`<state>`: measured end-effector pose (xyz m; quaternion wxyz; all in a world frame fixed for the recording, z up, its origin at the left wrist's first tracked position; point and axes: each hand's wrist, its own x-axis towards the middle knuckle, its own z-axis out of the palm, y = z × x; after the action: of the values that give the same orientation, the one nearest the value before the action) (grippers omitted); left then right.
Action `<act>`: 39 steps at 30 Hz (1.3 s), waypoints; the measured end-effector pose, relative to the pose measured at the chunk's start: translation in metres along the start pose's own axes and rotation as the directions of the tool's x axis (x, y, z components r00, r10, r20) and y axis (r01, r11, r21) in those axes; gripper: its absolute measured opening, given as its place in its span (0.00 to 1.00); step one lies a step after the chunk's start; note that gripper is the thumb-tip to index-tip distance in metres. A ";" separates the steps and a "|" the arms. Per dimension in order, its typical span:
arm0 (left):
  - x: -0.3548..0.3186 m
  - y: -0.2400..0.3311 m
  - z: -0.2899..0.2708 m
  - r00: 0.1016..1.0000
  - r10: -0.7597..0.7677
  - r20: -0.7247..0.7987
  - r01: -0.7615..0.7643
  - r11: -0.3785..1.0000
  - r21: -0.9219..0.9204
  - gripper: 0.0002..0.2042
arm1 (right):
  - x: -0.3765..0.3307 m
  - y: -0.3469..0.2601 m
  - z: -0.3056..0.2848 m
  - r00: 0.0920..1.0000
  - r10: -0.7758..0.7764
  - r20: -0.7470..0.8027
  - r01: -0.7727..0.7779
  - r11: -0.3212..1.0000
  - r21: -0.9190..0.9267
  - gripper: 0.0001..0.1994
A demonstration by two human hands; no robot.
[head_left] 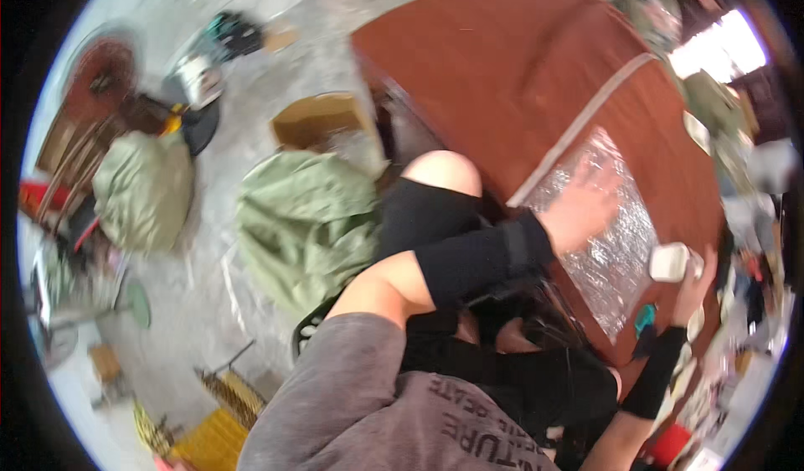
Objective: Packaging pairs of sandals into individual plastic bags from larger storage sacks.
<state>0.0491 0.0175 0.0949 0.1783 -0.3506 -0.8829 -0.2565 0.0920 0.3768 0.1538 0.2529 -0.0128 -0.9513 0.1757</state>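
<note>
My left hand (589,205) lies with its fingers spread over a sheet of clear bubble wrap (615,266) on the brown-covered table (502,69). At the right side of the sheet, my right hand (697,283) is closed on a small white square container (671,262), gripping its right side. Blur hides the container's details. Just below it lies a small teal item (644,318), whose kind I cannot make out. A long pale strip (578,128) runs across the table beside the sheet's upper left edge.
An open cardboard box (322,119) and a green sack (306,216) stand left of my knee. Another green sack (144,190), a red round fan (100,73) and a white bucket (199,79) are farther left. Cluttered goods line the table's right side.
</note>
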 end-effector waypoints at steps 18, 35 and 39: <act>-0.584 -0.194 0.019 -0.047 -0.812 0.582 0.905 0.213 0.369 0.18 | -0.112 -0.071 0.137 0.910 -0.029 0.413 0.097 0.985 -0.145 0.24; -0.552 -0.123 -0.029 -0.132 -0.986 -0.099 0.795 -0.045 -0.605 0.13 | -0.023 -0.138 0.101 0.961 0.029 0.276 0.021 0.984 -0.177 0.16; -0.495 -0.078 -0.175 0.139 -0.956 -0.257 0.967 0.187 -0.172 0.13 | -0.023 -0.346 0.154 0.858 -0.211 0.468 0.067 0.950 0.306 0.13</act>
<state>0.3595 -0.3934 -0.0348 0.1144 0.3413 -0.8663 -0.3462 0.0601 -0.0006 0.1358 0.0122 0.1377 -0.9481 0.2864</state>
